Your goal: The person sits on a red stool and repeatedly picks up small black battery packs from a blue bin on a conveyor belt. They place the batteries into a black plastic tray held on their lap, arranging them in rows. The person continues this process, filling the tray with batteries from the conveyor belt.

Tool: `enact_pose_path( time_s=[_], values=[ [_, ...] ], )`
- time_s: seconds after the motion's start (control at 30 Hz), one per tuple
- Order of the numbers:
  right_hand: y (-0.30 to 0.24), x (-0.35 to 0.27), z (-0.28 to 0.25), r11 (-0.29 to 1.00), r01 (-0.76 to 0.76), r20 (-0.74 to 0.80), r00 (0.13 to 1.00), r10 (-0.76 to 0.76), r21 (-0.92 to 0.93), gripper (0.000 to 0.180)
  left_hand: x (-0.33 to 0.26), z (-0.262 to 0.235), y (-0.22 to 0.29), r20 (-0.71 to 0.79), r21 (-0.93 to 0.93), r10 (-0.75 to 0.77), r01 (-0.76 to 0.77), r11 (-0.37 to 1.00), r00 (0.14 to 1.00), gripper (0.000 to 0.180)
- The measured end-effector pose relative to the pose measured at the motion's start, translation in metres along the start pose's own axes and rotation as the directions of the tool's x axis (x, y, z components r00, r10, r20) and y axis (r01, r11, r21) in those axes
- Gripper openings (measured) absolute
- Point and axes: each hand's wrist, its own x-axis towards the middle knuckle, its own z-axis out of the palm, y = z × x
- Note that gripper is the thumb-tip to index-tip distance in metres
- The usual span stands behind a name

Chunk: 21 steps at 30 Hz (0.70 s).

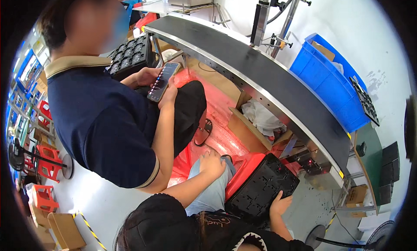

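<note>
My left hand [212, 165] lies on my knee, its fingers loosely spread over the pale jeans and holding nothing. A black moulded tray [254, 189] with rows of shaped recesses sits tilted beside my leg, on top of a red plastic-looking surface [244, 172]. At the tray's right edge is my right hand [280, 204], thumb at the top and fingers along the outer side. What lies underneath the tray is mostly hidden.
To the left, a co-worker in a navy shirt holds a phone [163, 82], near more black trays [130, 55]. A dark conveyor belt [260, 73] curves across ahead. Beneath it stands a cardboard box [248, 129] with white bags. A blue crate [325, 79] is at right.
</note>
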Motion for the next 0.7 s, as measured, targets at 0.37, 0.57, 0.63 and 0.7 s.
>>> enact_pose_path(
  time_s=[0.37, 0.57, 0.63, 0.7],
  values=[
    [-0.019, -0.002, -0.021, 0.997, -0.048, 0.050, 0.998, 0.045, 0.064, 0.078, 0.004, 0.009, -0.002, -0.015, 0.081, -0.051, 0.052, 0.995, 0.999, 0.048],
    [-0.020, -0.005, -0.025, 0.986, -0.034, 0.072, 0.997, 0.022, 0.164, 0.079, 0.002, 0.004, -0.002, 0.021, 0.111, -0.066, 0.063, 0.992, 0.998, 0.049],
    [-0.006, 0.001, -0.013, 0.986, 0.061, -0.034, 0.998, -0.056, 0.158, 0.079, 0.004, 0.006, 0.004, 0.038, 0.118, -0.060, 0.055, 0.991, 0.997, 0.049],
    [0.001, 0.003, -0.003, 0.975, 0.127, -0.120, 0.987, -0.107, 0.183, 0.075, 0.005, 0.007, 0.003, 0.023, 0.137, -0.055, 0.051, 0.989, 0.998, 0.050]
  ],
)
